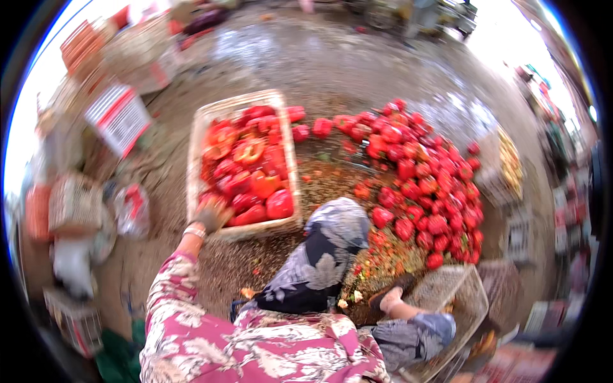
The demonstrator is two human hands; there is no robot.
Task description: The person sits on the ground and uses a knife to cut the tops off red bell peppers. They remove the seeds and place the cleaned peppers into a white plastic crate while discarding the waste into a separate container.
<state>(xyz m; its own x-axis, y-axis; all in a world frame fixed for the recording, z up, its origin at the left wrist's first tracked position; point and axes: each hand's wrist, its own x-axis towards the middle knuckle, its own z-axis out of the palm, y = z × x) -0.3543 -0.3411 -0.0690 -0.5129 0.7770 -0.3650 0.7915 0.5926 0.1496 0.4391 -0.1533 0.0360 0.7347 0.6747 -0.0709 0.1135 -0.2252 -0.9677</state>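
Note:
My left hand (214, 215), in a dull glove with a pale band at the wrist, is at the near left corner of a wicker-like basket (292, 159). Its blurred fingers reach over the rim beside the peppers; whether they grip anything cannot be made out. Red bell peppers (239, 184) fill the basket, some cut open or hollowed. To the right, a large heap of whole red peppers (440, 185) lies on the ground. At the lower right, an orange-brown blur (483, 345) sits beside a pale pointed strip (509, 334); it may be my right hand, but I cannot tell.
Pepper scraps and seeds (383, 255) litter the ground around my legs. A pale crate (476, 284) stands at my right, and another crate with yellowish contents (507, 159) is beyond the heap. Stacked baskets (75, 203) and a plastic bag (133, 210) are at the left.

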